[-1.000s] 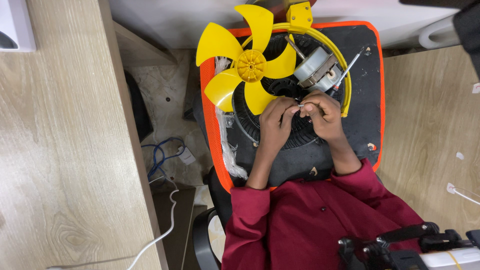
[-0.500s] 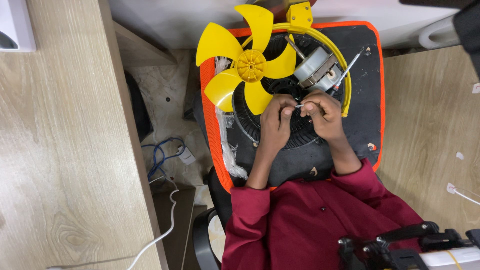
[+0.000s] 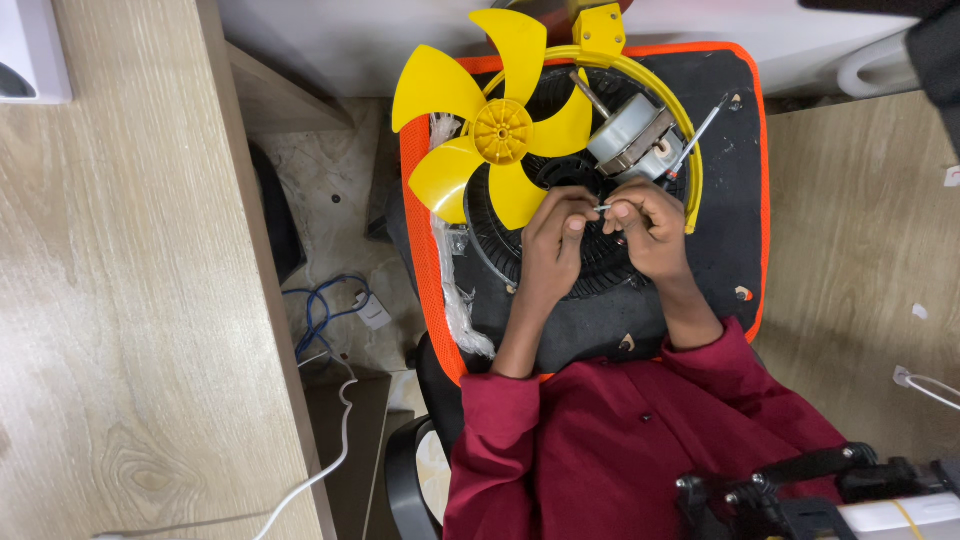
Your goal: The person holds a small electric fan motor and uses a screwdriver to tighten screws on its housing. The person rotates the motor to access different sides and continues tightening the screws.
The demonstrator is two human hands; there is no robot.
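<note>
Head view, frame centre: left hand [image 3: 556, 225] and right hand [image 3: 648, 222] pinch a small metal pin [image 3: 602, 208] together, steadying it over the fan grille [image 3: 505, 262].

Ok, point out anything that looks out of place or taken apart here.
The yellow fan blade lies loose, off the motor, which sits exposed on the black grille. Both hands' fingers pinch a small metal part.

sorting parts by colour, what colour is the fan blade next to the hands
Bright yellow: the fan blade, with its hub, shows best in the head view.
</note>
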